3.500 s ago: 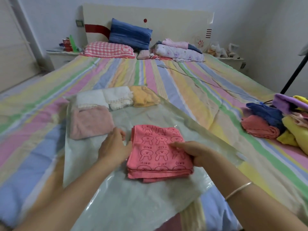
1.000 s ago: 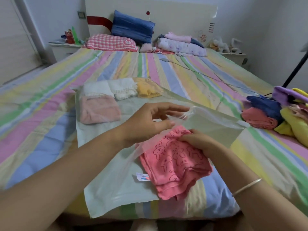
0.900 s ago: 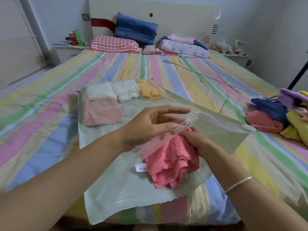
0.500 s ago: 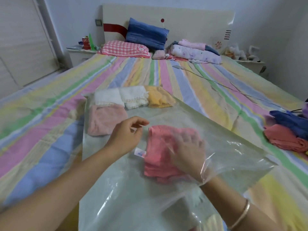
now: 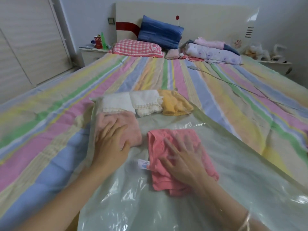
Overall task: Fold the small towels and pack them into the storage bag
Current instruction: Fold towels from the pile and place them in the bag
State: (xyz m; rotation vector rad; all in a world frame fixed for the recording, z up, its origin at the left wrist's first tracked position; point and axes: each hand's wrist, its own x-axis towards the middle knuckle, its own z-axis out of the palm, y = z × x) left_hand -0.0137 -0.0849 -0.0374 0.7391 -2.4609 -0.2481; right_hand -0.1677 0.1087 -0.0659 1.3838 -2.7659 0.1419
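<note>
- A clear plastic storage bag (image 5: 236, 184) lies flat across the lower centre and lower right of the frame, on a pastel striped bedsheet (image 5: 50, 147).
- The right hand (image 5: 183, 162) is inside the bag, hazed by the film. It is released, with fingers spread flat on a folded coral-pink towel (image 5: 175, 135) at the centre. A thin bracelet (image 5: 245, 220) circles the wrist.
- A small white label (image 5: 144, 164) sticks out at the towel's left edge.
- The left hand (image 5: 110, 144), left of centre, is also released, its straight fingers pressing a pale pink folded towel (image 5: 133, 129) through the plastic.
- Beyond, at the bag's far end, two white lace-edged towels (image 5: 146, 104) and a yellow towel (image 5: 175, 104) sit in a row.
- At the top, a red checked pillow (image 5: 136, 48), a blue pillow (image 5: 160, 36) and folded floral bedding (image 5: 213, 52) lie by the headboard.
</note>
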